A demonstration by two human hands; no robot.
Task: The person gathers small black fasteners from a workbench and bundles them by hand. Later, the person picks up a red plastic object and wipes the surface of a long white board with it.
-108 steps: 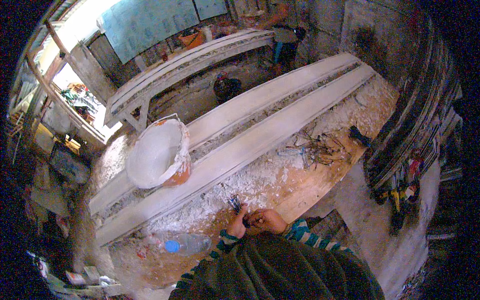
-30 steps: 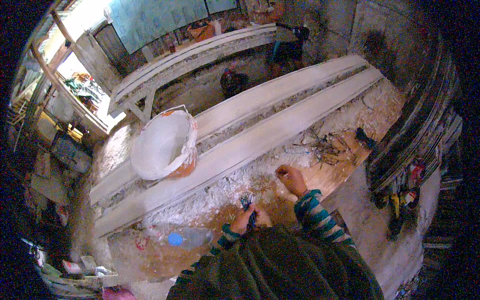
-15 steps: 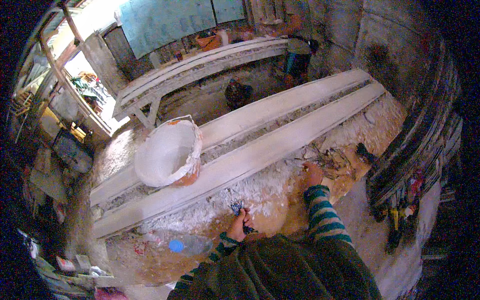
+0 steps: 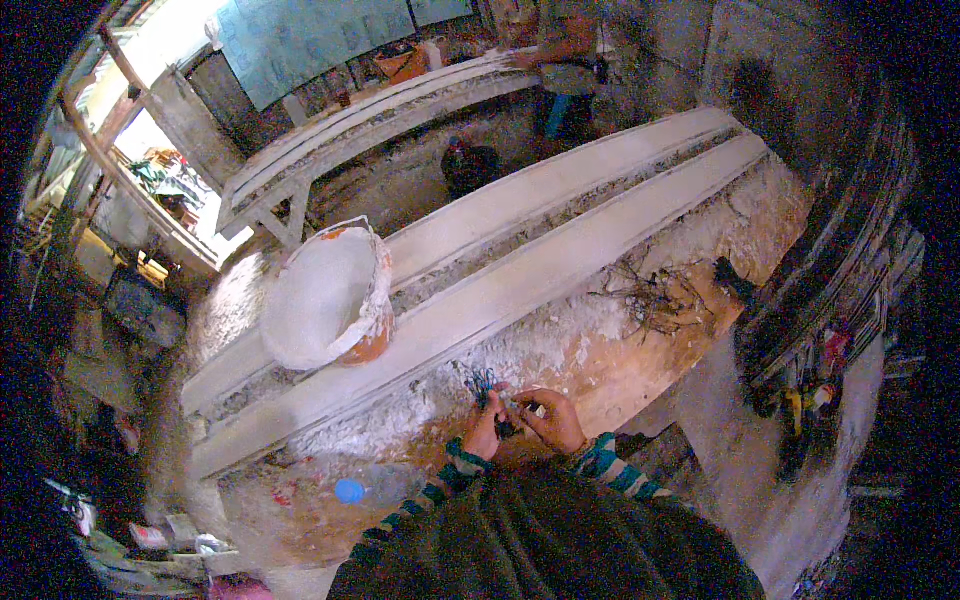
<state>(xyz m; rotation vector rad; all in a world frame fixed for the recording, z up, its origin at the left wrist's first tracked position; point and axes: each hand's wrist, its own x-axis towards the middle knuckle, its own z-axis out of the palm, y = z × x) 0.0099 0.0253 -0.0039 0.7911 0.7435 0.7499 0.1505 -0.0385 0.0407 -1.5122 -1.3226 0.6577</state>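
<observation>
The left hand (image 4: pixel 484 428) and right hand (image 4: pixel 552 420) are meeting over the tabletop (image 4: pixel 620 350), both pinching a small dark tool (image 4: pixel 482 381) near the bucket (image 4: pixel 325 297).

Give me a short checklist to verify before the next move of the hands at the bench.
1. Both hands together at the bench edge: ok. The left hand and right hand meet over the small dark tool.
2. Grip on the tool: cannot tell; it is too small and blurred to see which fingers hold it.
3. Bucket away from the hands: ok; it sits on the long white mouldings, apart from the hands.
4. Fibre tangle within reach: ok; it lies on the bench to the right.
5. Other person clear of the hands: ok; standing at the far bench.
</observation>
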